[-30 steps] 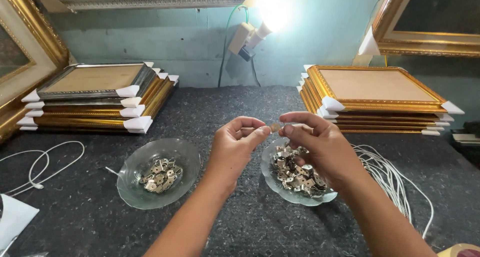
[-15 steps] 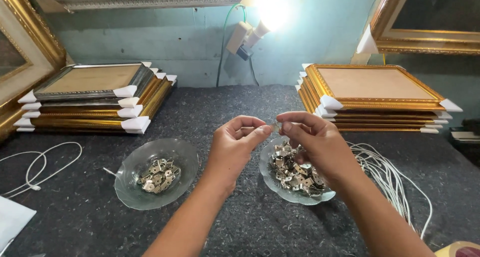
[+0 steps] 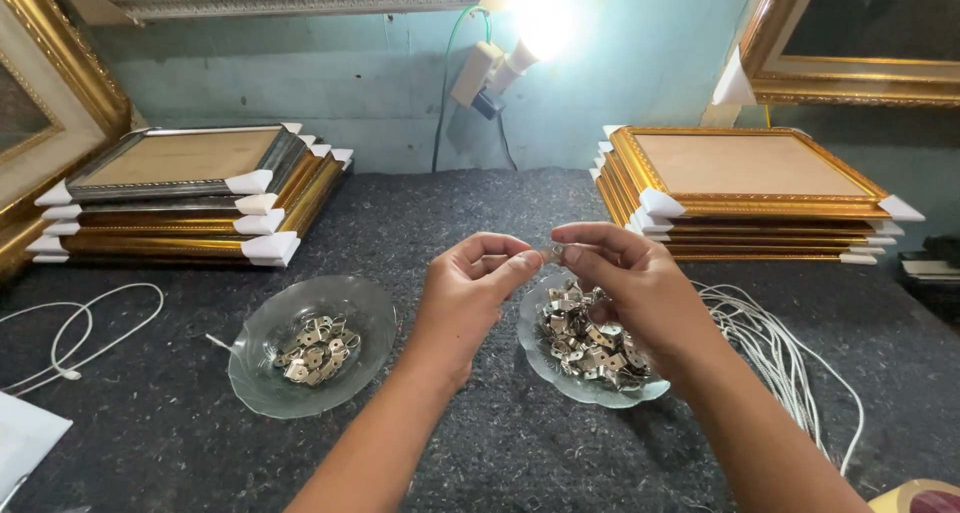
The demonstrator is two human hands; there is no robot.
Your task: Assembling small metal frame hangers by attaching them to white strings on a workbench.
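Metal hanger [image 3: 553, 254] pinched between both hands; orientation too small to tell.

Stacked gilt frames [image 3: 190, 188], white cords [image 3: 775, 348]

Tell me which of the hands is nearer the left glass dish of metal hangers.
Left. The left hand hovers just right of that dish; the right hand is farther right, above the other dish.

The tabletop [image 3: 480, 203] is showing dark grey, speckled felt. The frames [image 3: 745, 188] are shining gold with white corner guards. The glass dishes [image 3: 260, 373] are looking clear, holding silver metal hangers [image 3: 590, 343]. The cords [image 3: 790, 363] are looking white.
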